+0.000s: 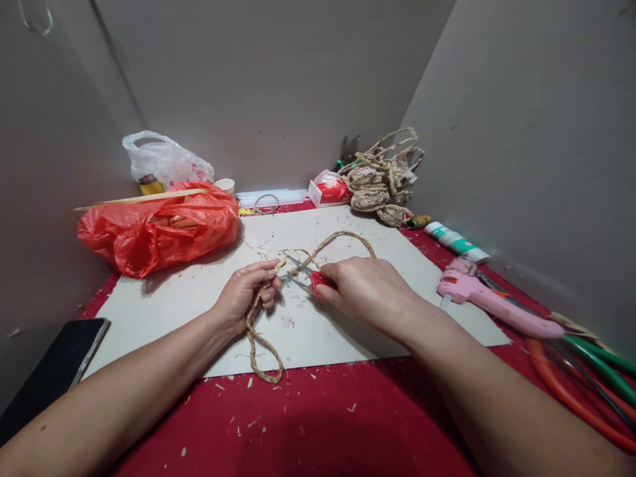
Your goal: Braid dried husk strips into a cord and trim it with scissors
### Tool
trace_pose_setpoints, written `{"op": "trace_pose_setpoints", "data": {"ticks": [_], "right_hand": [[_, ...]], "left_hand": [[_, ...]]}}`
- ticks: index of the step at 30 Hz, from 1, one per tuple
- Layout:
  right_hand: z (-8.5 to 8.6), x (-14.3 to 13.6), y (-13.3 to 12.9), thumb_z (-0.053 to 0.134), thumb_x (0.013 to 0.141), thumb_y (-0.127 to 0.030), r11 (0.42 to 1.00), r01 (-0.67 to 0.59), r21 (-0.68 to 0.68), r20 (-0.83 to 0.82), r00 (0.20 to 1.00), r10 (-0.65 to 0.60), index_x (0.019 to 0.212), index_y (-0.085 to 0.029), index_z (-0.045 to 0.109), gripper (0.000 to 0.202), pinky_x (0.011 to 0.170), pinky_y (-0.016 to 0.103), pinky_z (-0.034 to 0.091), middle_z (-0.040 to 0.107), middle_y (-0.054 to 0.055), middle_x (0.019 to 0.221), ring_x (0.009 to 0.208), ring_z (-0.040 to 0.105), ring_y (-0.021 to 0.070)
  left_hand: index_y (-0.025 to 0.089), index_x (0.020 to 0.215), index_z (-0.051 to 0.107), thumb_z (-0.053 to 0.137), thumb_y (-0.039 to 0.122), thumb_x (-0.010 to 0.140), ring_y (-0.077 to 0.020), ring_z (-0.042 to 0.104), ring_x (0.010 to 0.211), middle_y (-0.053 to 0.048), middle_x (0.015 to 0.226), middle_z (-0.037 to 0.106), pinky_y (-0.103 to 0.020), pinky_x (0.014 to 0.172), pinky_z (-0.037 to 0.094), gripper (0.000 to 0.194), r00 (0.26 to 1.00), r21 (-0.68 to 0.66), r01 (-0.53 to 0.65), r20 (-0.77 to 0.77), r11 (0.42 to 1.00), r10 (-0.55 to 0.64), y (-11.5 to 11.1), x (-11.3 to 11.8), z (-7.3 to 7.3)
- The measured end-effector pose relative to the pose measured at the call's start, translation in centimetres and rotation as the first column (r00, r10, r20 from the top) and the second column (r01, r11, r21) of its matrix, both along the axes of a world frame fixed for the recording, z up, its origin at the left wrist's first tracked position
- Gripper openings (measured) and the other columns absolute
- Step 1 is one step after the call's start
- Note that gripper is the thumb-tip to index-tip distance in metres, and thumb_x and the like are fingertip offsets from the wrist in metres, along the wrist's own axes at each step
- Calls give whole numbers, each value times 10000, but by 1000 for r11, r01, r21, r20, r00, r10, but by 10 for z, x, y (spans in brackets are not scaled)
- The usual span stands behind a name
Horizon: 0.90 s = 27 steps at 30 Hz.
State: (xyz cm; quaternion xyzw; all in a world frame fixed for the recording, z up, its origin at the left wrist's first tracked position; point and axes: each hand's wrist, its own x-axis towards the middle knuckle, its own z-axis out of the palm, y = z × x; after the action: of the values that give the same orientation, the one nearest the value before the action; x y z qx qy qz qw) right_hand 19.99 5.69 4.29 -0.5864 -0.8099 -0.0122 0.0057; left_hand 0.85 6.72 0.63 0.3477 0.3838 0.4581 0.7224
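Observation:
A braided straw cord [262,341] is pinched in my left hand [250,289], with one loop hanging toward the front edge of the white board [223,358]. More of the cord arcs behind my right hand [365,288]. That hand grips red-handled scissors [301,266], their blades apart and pointing left at the cord near my left fingertips. Whether the blades touch the cord I cannot tell. Small straw clippings lie scattered on the board around both hands.
At left sit a red plastic bag [159,228] with a wooden stick on top and a black phone [54,364]. Bundled straw cord [380,179] and a tissue pack [330,189] stand at the back. A pink glue gun [497,301] lies at right, near orange- and green-handled tools.

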Motion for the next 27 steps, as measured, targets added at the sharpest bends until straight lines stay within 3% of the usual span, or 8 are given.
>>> {"op": "trace_pose_setpoints", "data": {"ticks": [9, 15, 20, 27], "right_hand": [[2, 1, -3, 485, 780, -471, 998, -61, -23, -16, 998, 60, 674, -209, 651, 327, 490, 272, 214, 630, 49, 596, 514, 510, 154], [2, -1, -2, 458, 804, -350, 997, -57, -57, -76, 996, 52, 646, -214, 641, 278, 493, 260, 208, 617, 25, 586, 508, 474, 128], [8, 5, -2, 482, 780, -373, 997, -41, -61, -96, 995, 35, 614, -210, 626, 274, 486, 250, 201, 587, 9, 553, 467, 407, 106], [5, 2, -4, 484, 777, -401, 996, -59, -65, -57, 997, 56, 615, -204, 631, 295, 488, 260, 189, 577, 21, 546, 475, 409, 116]], "left_hand": [[103, 917, 586, 607, 96, 660, -34, 415, 426, -24, 647, 585, -166, 404, 281, 258, 1000, 20, 7, -9, 1000, -7, 1, -2, -4], [95, 931, 596, 622, 100, 638, -36, 426, 441, -35, 672, 605, -166, 407, 296, 294, 1000, 11, 17, 0, 1000, -17, 1, -3, -5], [95, 992, 592, 669, 95, 629, -38, 452, 464, -41, 706, 635, -164, 415, 323, 371, 1000, -6, 19, 1, 1000, -19, 1, -2, -4], [118, 854, 566, 714, 128, 642, -36, 470, 488, -74, 791, 680, -157, 425, 347, 258, 998, 39, -15, -57, 999, 17, 0, 2, -4]]}}
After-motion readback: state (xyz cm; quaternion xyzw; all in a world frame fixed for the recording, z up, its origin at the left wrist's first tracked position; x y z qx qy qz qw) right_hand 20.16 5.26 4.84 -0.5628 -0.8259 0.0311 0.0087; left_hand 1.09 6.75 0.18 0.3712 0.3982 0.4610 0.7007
